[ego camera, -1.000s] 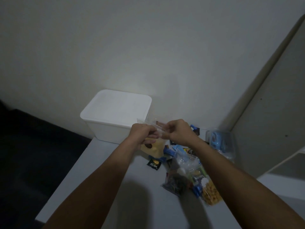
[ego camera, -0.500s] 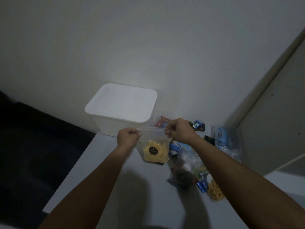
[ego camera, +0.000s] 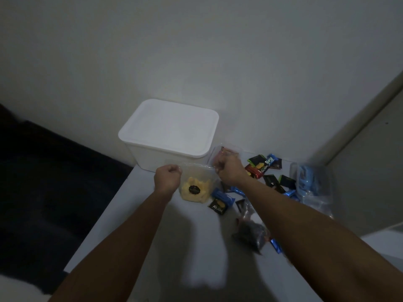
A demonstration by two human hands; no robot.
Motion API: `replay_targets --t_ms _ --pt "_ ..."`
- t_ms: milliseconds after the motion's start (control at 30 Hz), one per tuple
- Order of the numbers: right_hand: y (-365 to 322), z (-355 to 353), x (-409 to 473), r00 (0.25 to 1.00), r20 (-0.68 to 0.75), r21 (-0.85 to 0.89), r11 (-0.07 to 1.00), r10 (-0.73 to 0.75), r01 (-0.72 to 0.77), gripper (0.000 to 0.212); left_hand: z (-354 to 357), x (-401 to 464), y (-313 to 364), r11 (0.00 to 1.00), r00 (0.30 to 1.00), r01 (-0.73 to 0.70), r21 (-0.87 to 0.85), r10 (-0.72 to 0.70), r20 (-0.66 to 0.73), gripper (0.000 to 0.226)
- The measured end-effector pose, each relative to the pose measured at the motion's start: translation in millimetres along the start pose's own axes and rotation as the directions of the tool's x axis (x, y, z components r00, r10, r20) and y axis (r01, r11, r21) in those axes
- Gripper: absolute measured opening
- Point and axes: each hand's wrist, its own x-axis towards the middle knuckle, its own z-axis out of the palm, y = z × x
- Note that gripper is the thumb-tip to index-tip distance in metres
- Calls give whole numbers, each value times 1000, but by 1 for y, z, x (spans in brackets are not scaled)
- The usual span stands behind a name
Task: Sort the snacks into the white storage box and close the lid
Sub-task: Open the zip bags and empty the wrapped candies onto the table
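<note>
Left hand [ego camera: 168,178] and right hand [ego camera: 229,171]: both fisted, each pinching a top corner of a clear plastic bag [ego camera: 196,182] stretched between them. Bag: thin, glossy film; holds pale yellow snack pieces under a round black label. Position: just near of the white storage box [ego camera: 168,136], rounded rectangular plastic, lid on. Loose foil-wrapped snacks [ego camera: 265,171] lie right, on the smooth white table [ego camera: 152,258].

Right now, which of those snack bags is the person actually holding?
The clear bag with the yellow snack, in front of the white storage box. The left hand and right hand pinch its top edge; the other packets lie untouched on the table.
</note>
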Motion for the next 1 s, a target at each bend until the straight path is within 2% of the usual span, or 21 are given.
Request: replay_targets --t_ms 67,133,167,233,267,333,400,533,567,600,633,667,700,833,933,1000 --pt "2 3 2 1000 -17 21 1000 23 -22 27 3 0 4 1000 1000 -10 -10 10 27 40" --pt "6 3 4 999 -16 56 997 46 -45 36 6 -3 9 1000 1000 -16 -16 16 25 51" --pt "7 2 4 999 -18 62 997 51 -50 39 8 -2 9 1000 1000 -9 -1 9 20 45" --pt "11 -4 2 998 -31 60 997 56 -54 38 12 -4 10 998 1000 -6 59 5 5 14" --pt "13 -7 1 997 -46 66 996 58 -55 34 15 -4 9 997 1000 -12 78 12 -1 13" --pt "14 -10 -2 996 -56 93 993 76 -71 21 18 -4 5 994 1000 -5 108 4 8 46" --pt "14 -9 -3 994 -50 130 988 95 -88 12 21 -3 3 993 1000 -18 119 15 25 57" --pt "9 1 3 991 -11 155 979 133 -129 13 28 0 1 991 1000 1 135 -2 9 48" --pt "8 4 6 989 -10 176 974 145 -141 13 28 1 2 991 1000 15 131 -14 -6 37" --pt "7 7 8 987 -7 203 966 162 -157 13 29 2 2 989 1000 21 144 -19 -17 14" --pt "6 9 11 984 4 238 955 180 -176 13 29 4 1 988 999 26 153 -21 -32 16" --pt "4 10 13 979 28 264 943 200 -201 12 30 8 -1 985 999 27 169 -20 -45 36" --pt "4 12 16 975 38 276 936 217 -219 11 30 8 -1 983 999 26 181 -18 -47 44" --pt "3 10 24 969 18 293 925 248 -242 14 30 2 5 966 1000 18 259 -14 -19 34" --pt "-1 6 21 976 -16 305 930 219 -204 10 32 3 6 953 1000 10 303 -7 -12 20" --pt "-1 2 19 977 -5 331 922 215 -201 22 34 2 7 942 999 20 335 -4 -48 29"
